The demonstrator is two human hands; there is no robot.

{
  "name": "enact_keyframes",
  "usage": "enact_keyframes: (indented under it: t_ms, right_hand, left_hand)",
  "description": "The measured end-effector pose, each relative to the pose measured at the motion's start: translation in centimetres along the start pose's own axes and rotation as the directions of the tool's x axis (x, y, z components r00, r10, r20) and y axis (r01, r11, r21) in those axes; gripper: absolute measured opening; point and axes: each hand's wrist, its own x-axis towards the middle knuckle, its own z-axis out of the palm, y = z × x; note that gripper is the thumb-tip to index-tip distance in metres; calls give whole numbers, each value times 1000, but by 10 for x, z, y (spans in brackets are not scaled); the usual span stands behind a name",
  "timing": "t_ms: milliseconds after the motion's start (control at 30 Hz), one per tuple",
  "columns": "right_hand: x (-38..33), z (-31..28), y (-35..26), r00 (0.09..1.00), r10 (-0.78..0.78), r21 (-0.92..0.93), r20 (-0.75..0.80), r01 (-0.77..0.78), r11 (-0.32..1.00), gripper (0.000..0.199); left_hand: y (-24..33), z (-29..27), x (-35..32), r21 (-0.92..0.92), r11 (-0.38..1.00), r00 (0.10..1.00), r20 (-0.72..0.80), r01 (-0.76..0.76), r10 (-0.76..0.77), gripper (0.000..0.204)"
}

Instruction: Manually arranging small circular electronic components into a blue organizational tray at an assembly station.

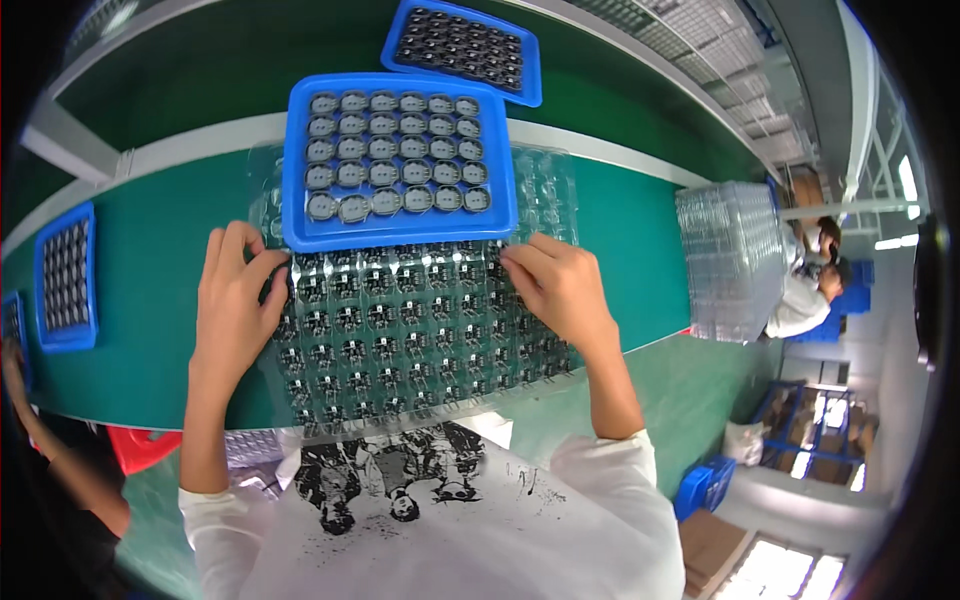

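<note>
A clear plastic blister tray [420, 353] lies in front of me on the green bench, its pockets filled with rows of small black parts with metal pins. On its far part rests a blue tray [400, 241] of round grey housings in neat rows. At the near left corner of the blue tray, my left hand [236, 295] bends its thumb and forefinger together beside a dark bit at the row's end. My right hand [562, 290] pinches at the opposite end of that row, by the blue tray's right corner. What sits between the fingertips is too small to make out.
Behind stands another blue tray [533, 70] with dark parts; a further blue tray [92, 300] is at left. Stacked clear trays [735, 260] rise at the bench's right end. Another person's arm [75, 470] reaches in at far left. People sit beyond the stack.
</note>
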Motion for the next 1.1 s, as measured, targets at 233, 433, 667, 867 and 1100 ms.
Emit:
enact_keyframes:
  t_ms: [233,433,667,867,1100]
  right_hand:
    - [38,-28,-5,996,24,98,-87,-16,995,8]
    - [59,-6,-2,994,-106,-66,-26,104,992,10]
    - [58,1,-2,998,-68,-72,3,69,995,10]
    - [58,5,1,996,-79,-45,29,80,996,10]
    - [46,-10,-21,999,52,26,-2,-52,998,17]
  left_hand:
    - [-5,-4,-5,-83,996,999,-31,-39,37,14]
    - [-10,-3,-10,-194,981,1000,-19,4,-8,16]
    - [-19,2,-15,-290,957,994,-105,7,-38,16]
    - [-20,1,-13,-287,958,993,-102,26,-58,14]
    - [-21,-7,-16,-366,930,1000,-16,-21,16,13]
